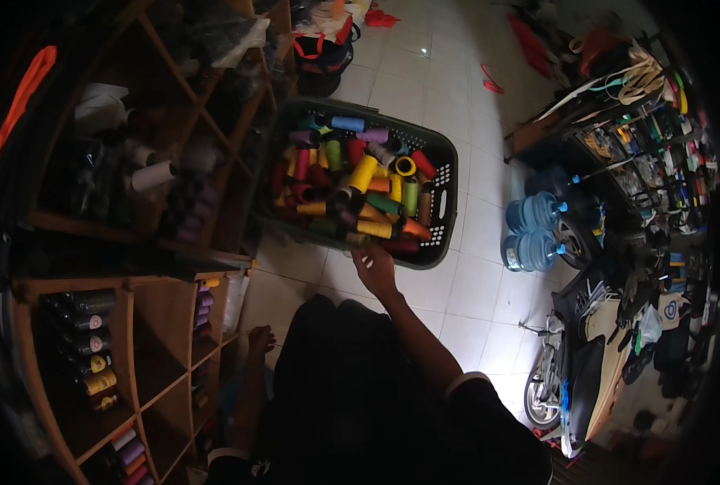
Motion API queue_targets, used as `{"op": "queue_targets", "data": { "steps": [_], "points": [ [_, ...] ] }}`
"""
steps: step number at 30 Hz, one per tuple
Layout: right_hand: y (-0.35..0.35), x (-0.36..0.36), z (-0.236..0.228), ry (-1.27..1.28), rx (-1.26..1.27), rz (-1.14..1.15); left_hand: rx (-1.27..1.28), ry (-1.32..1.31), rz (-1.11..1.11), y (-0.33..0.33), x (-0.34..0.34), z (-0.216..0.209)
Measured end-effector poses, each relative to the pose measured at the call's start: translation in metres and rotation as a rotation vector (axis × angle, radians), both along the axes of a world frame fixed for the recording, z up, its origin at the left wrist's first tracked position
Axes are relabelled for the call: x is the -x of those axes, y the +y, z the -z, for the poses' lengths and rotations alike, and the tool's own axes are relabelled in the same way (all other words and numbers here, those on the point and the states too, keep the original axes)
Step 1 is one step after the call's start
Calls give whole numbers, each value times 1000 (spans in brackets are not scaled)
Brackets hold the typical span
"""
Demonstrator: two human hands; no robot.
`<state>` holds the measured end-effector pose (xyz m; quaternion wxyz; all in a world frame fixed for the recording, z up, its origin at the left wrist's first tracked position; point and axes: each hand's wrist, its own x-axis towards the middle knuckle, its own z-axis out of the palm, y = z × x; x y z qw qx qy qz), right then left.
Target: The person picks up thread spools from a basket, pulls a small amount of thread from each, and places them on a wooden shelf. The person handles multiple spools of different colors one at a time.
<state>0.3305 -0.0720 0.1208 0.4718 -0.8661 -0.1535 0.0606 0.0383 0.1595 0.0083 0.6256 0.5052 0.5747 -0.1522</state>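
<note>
A dark plastic basket (449,182) with a perforated side stands on the floor in front of me, filled with cones of thread (363,174) in yellow, red, orange, green, purple and blue. My right hand (374,268) is at the basket's near edge, its fingers curled round the rim. Lower down on the left, my left hand (261,340) hangs beside the wooden shelf with its fingers loosely apart and nothing visible in them. Shadow hides part of that hand.
Wooden cubby shelves (162,327) with thread cones run along the left. Blue water jugs (530,250) stand to the right, near a parked motorcycle (566,372) and a crowded rack (643,153). A bag (324,56) sits beyond the basket on the tiled floor (445,279).
</note>
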Motion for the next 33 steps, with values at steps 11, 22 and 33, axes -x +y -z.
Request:
{"op": "queue_targets", "data": {
  "steps": [11, 22, 33],
  "points": [
    [115, -151, 47, -332, 5, -91, 76, 108, -487, -43, 34, -3],
    [231, -221, 96, -327, 339, -141, 93, 260, -807, -190, 50, -35],
    [186, -231, 36, 232, -414, -174, -668, 56, -401, -92, -58, -105]
  ]
}}
